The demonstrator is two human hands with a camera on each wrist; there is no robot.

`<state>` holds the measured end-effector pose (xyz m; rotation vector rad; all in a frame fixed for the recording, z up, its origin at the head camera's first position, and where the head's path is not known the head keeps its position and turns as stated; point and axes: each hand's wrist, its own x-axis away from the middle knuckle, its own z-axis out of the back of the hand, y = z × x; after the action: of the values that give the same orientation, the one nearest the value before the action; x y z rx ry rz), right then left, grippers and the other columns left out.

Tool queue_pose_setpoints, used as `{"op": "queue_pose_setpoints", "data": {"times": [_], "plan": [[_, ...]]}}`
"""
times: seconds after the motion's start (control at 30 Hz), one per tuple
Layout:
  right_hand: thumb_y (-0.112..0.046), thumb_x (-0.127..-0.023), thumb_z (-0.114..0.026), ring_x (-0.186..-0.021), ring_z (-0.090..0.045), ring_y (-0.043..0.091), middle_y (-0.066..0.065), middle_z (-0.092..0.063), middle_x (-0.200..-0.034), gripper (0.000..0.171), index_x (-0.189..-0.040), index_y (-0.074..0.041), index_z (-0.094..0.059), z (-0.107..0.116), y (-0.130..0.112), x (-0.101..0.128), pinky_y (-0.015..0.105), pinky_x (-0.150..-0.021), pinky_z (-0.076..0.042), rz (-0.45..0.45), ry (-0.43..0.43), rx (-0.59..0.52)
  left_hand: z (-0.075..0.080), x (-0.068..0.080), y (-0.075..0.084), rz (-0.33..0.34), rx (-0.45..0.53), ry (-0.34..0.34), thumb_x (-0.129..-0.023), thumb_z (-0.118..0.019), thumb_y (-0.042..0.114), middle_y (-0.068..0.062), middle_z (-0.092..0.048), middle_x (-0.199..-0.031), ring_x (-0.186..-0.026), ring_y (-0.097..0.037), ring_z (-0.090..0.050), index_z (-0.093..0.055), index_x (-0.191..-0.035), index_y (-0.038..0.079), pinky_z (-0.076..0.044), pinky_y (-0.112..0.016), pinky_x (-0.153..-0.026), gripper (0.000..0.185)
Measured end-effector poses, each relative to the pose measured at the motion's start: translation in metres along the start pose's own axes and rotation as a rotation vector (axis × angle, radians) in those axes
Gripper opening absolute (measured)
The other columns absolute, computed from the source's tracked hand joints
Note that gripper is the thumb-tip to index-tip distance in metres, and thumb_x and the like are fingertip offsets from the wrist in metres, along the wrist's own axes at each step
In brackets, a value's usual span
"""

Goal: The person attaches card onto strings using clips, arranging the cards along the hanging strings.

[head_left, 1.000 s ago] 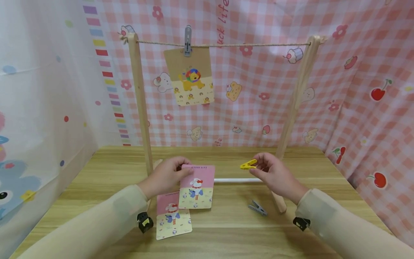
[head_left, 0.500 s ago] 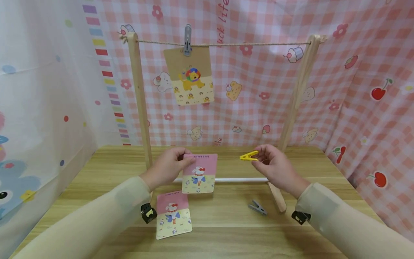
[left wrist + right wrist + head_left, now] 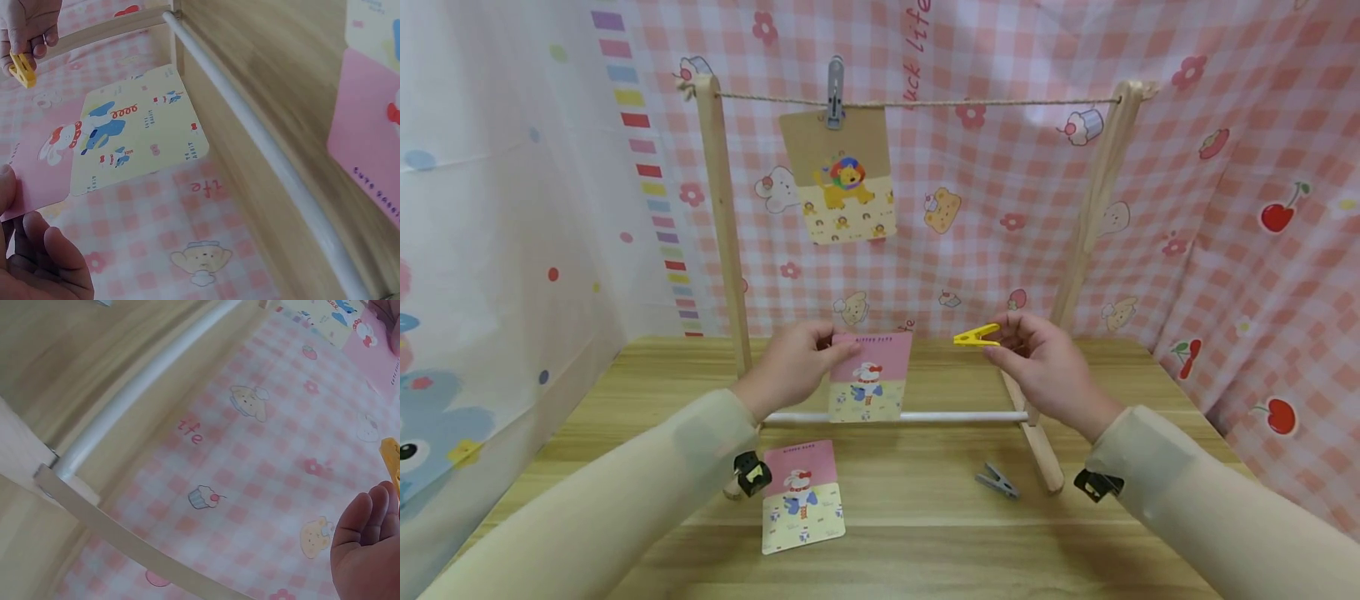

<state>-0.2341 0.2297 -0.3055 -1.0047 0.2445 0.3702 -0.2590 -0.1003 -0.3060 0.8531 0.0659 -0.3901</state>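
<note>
At frame centre, the left hand (image 3: 792,367) pinches a pink-and-yellow card (image 3: 870,377) by its left edge, held upright above the white rail (image 3: 955,416). Just right of it, the right hand (image 3: 1047,371) apparently pinches a yellow clothespin (image 3: 976,336) in its fingertips; whether the pin's mouth is open is unclear.

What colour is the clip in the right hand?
Yellow. The clip, pinched by the right hand, shows best in the head view.
</note>
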Motion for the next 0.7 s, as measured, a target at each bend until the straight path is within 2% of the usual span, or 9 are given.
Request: {"op": "queue_pose_setpoints", "data": {"times": [0.13, 0.3, 0.47, 0.7], "plan": [[-0.004, -0.101, -0.069, -0.088, -0.067, 0.016, 0.017, -0.071, -0.108, 0.019, -0.120, 0.000, -0.065, 0.003, -0.007, -0.002, 0.019, -0.076, -0.059, 0.021, 0.014, -0.012, 0.003, -0.004, 0.006, -0.015, -0.013, 0.015, -0.105, -0.067, 0.034, -0.001, -0.058, -0.077, -0.069, -0.018, -0.048, -0.073, -0.092, 0.016, -0.042, -0.028, -0.059, 0.022], [-0.005, -0.102, -0.069, -0.088, -0.067, 0.012, 0.018, -0.071, -0.109, 0.020, -0.120, 0.002, -0.065, 0.006, -0.014, -0.006, 0.017, -0.077, -0.059, 0.044, 0.030, -0.014, 0.007, -0.007, 0.015, -0.017, -0.025, 0.022, -0.105, -0.067, 0.036, -0.001, -0.056, -0.074, -0.066, -0.017, -0.047, -0.068, -0.087, 0.014, -0.040, -0.027, -0.057, 0.029], [-0.007, -0.102, -0.068, -0.089, -0.067, 0.013, 0.017, -0.071, -0.110, 0.021, -0.122, 0.000, -0.065, 0.010, -0.022, -0.010, 0.018, -0.078, -0.059, 0.065, 0.050, -0.002, 0.011, -0.011, 0.023, -0.048, -0.017, 0.030, -0.105, -0.067, 0.037, 0.000, -0.052, -0.069, -0.063, -0.017, -0.043, -0.064, -0.082, 0.012, -0.037, -0.026, -0.054, 0.034], [-0.009, -0.103, -0.068, -0.089, -0.064, 0.012, 0.015, -0.070, -0.110, 0.023, -0.124, 0.000, -0.064, 0.016, -0.031, -0.015, 0.017, -0.075, -0.058, 0.090, 0.075, -0.009, 0.017, -0.020, 0.034, -0.074, -0.020, 0.053, -0.105, -0.067, 0.037, 0.001, -0.053, -0.068, -0.062, -0.016, -0.043, -0.070, -0.087, 0.015, -0.036, -0.026, -0.054, 0.029]]}}
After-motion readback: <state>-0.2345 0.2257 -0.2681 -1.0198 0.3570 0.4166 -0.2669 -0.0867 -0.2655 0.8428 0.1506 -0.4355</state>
